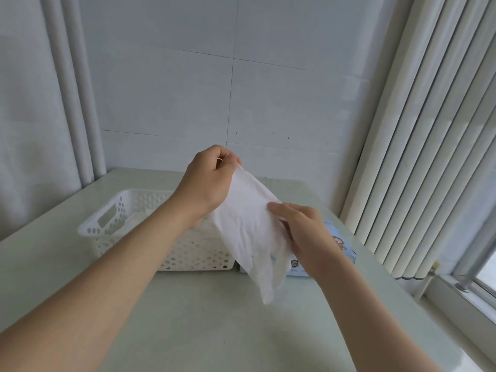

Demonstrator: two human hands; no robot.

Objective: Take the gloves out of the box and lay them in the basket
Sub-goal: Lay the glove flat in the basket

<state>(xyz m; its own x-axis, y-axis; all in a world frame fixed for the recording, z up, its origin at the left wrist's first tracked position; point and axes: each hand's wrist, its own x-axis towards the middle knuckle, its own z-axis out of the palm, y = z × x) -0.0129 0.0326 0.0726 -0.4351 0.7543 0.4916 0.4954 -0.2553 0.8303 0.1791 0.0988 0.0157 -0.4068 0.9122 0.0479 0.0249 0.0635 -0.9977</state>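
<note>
- Pinching the white glove (249, 226) by its cuff with my left hand (208, 181), up over the basket (107, 226).
- Glove runs diagonally, fingers pointing down toward me.
- My right hand (306, 234) grips its side, above the box (346, 251).

White glove (247, 226), white perforated basket (198, 253)

Box (345, 249) print too small; nothing legible.

- Left hand (209, 181): bare, back and knuckles in plain view.
- Right hand (308, 237): bare, back and thumb in plain view.
- Left forearm (107, 277): uncovered along entire visible length, wrist to picture edge.
- Right forearm (362, 318): uncovered likewise, wrist to picture edge.
</note>
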